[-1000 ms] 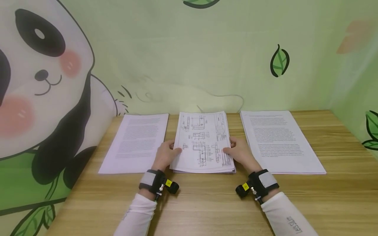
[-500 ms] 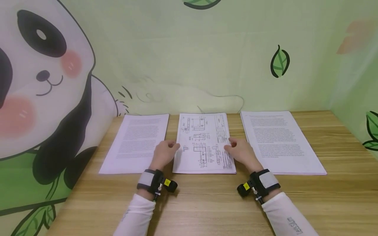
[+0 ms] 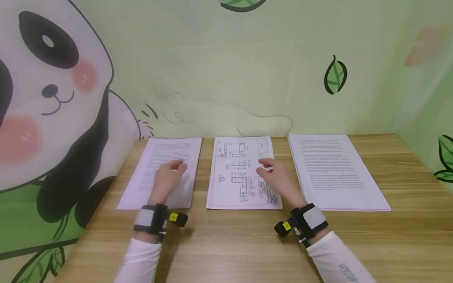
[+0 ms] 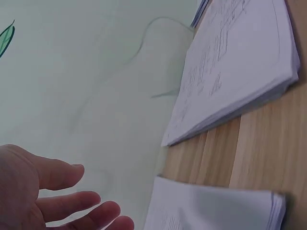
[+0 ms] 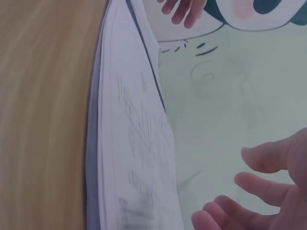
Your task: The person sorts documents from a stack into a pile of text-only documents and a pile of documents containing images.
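A paper stack with a technical drawing [image 3: 226, 188] on top lies squared in the middle of the table, its layered edge visible in the left wrist view. My left hand [image 3: 168, 179] hovers over the left stack of printed text pages [image 3: 148, 196], fingers loosely bent and holding nothing. Above the right part of the drawing stack is my right hand [image 3: 279, 179], its fingers apart and relaxed with nothing between them. In the right wrist view that hand [image 5: 268, 187] appears raised clear of the paper. To its right lies another stack of printed text pages [image 3: 336, 169].
The wooden table [image 3: 233, 243] carries all three stacks side by side along its back edge. Behind it hangs a green backdrop [image 3: 219, 78] with a panda picture [image 3: 63, 98]. Each wrist wears a strapped black camera [image 3: 178, 219].
Both hands have let go of the drawing stack, which now lies flat with its sheets aligned. My left hand has moved left over the left stack; my right hand has lifted slightly inward.
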{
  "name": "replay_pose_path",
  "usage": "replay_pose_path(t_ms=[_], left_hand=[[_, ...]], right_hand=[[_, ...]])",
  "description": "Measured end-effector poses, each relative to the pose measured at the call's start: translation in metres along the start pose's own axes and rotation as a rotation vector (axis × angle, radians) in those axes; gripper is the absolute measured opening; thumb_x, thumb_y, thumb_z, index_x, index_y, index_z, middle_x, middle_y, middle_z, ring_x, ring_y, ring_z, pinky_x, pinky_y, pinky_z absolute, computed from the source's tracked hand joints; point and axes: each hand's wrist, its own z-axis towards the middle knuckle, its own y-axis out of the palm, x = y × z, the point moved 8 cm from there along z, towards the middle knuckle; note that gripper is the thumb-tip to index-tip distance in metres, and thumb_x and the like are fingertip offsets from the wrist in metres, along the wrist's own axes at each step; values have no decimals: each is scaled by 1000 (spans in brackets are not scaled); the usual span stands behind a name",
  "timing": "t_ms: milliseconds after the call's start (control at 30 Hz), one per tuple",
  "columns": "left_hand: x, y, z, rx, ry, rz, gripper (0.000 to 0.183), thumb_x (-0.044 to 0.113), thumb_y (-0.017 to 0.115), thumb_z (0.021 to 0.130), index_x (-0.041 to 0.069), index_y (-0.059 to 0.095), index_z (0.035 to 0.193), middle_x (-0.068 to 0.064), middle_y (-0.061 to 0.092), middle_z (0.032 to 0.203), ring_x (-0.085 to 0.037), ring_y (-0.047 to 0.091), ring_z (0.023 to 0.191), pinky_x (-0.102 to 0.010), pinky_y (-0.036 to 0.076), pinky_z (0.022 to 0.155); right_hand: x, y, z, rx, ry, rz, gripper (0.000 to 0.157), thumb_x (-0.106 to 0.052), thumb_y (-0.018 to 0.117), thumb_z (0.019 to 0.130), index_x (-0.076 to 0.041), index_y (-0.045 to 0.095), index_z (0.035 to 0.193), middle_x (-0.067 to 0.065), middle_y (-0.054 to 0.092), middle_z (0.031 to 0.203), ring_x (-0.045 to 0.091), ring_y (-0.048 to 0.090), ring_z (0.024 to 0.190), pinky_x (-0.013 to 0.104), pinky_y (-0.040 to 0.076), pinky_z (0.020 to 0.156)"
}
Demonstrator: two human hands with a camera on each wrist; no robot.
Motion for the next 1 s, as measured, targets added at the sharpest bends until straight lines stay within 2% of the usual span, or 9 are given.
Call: replay_pose_path(t_ms=[133,267,400,533,700,833,1000], left_hand=[[-18,-25,-3,16,-17,32,51,36,44,96,7,45,138,-22,48,139,-39,44,126,-56,39,101],[-38,-49,-7,23,-87,34,58,42,40,96,6,38,142,-23,41,144,-42,38,130,-59,36,103],[-54,-64,-8,30,-151,19,63,44,39,96,3,32,144,-24,35,147,-43,34,132,-61,32,105],[-71,-69,-7,37,-203,-5,64,44,39,96,3,30,144,-25,32,149,-45,31,133,-63,30,105],[-87,-69,-7,32,-220,-24,64,42,39,96,0,31,144,-28,29,149,-47,27,135,-64,26,106],[-97,-69,-10,-4,-244,-20,68,46,38,95,1,27,145,-29,22,151,-49,22,135,-67,24,105],[-105,-70,-9,-35,-247,26,71,45,37,96,-2,22,146,-32,20,150,-51,22,134,-67,24,106]], right_hand=[[-18,10,-3,22,-34,67,41,-26,55,92,-10,54,129,16,56,127,30,56,104,42,51,83],[-34,23,-2,60,-83,143,46,-23,55,92,-11,46,135,16,56,127,29,55,106,42,51,82],[-49,38,0,84,-123,209,52,-19,54,91,-13,38,140,15,56,125,27,55,107,42,52,81],[-63,58,3,61,-130,259,52,-17,55,90,-14,38,140,15,58,123,26,57,105,41,53,79],[-79,84,5,-9,-117,291,52,-17,55,90,-14,40,139,15,58,123,27,58,105,41,53,81],[-87,107,5,-92,-110,305,55,-17,52,91,-14,34,143,17,54,129,26,57,109,40,53,83],[-88,129,6,-169,-52,368,61,-15,50,90,-13,26,146,20,49,135,29,54,116,43,51,91]])
